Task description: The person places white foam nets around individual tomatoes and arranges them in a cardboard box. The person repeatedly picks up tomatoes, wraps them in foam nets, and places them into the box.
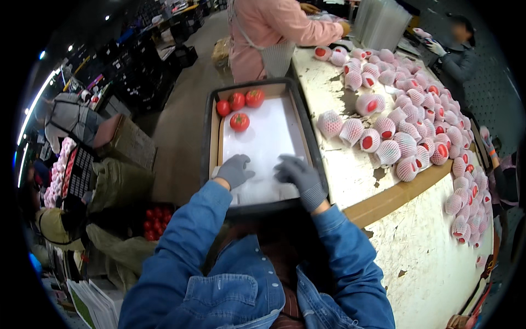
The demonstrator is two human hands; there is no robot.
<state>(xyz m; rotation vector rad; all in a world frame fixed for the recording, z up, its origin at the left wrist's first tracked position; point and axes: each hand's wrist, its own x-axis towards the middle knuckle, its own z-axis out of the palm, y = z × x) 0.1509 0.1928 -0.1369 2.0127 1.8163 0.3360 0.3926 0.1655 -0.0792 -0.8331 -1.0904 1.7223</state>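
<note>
In front of me stands a black plastic crate [209, 123] with a cardboard lining [295, 107] and a smooth white sheet [271, 131] on its bottom. Several red tomatoes [239, 122] with green tops sit bare in its far left part. My left hand [235, 170], in a grey knit glove, hovers over the near left side with fingers curled and nothing seen in them. Opposite it, my right hand [302, 177], gloved alike, is at the near right side, fingers spread and slightly blurred. Whether either hand touches the sheet I cannot tell.
Many red fruits in pink foam nets [407, 144] cover a worn white table [349, 177] at my right. A brown strip [398, 193] crosses it. A co-worker in pink [267, 37] stands beyond the crate. More red tomatoes [156, 222] lie low at left, near a cardboard box [127, 140].
</note>
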